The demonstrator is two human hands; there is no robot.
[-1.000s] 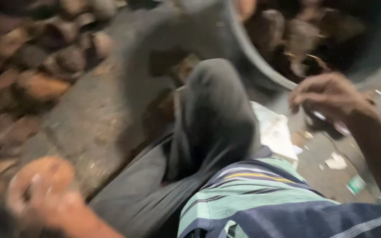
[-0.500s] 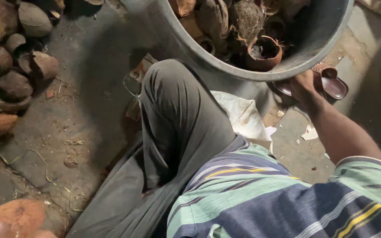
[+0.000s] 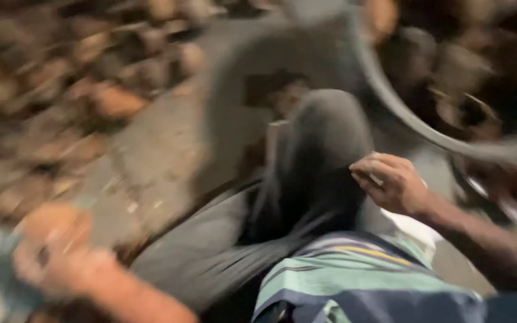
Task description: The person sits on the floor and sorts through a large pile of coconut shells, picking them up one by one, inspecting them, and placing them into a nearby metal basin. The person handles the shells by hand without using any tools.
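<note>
The view is heavily blurred. At the lower left, my left hand (image 3: pixel 55 266) grips a rounded orange-brown coconut shell (image 3: pixel 46 222). My right hand (image 3: pixel 393 182) hovers beside my raised knee in grey trousers (image 3: pixel 321 149), fingers curled inward. A small pale spot shows at its fingertips, and the blur hides whether it holds anything. A big grey tub (image 3: pixel 390 98) curves across the upper right, with dark brown shell pieces (image 3: pixel 450 72) inside it.
A heap of brown coconut shells (image 3: pixel 73 90) lies along the left on the grey concrete floor (image 3: pixel 163 161). A white cloth (image 3: pixel 417 227) lies under my right forearm. My striped shirt (image 3: pixel 354 275) fills the bottom edge.
My right hand has left the tub's rim and come back to my knee, without the shell half it held. My left hand has risen into view with the round shell. The camera swung.
</note>
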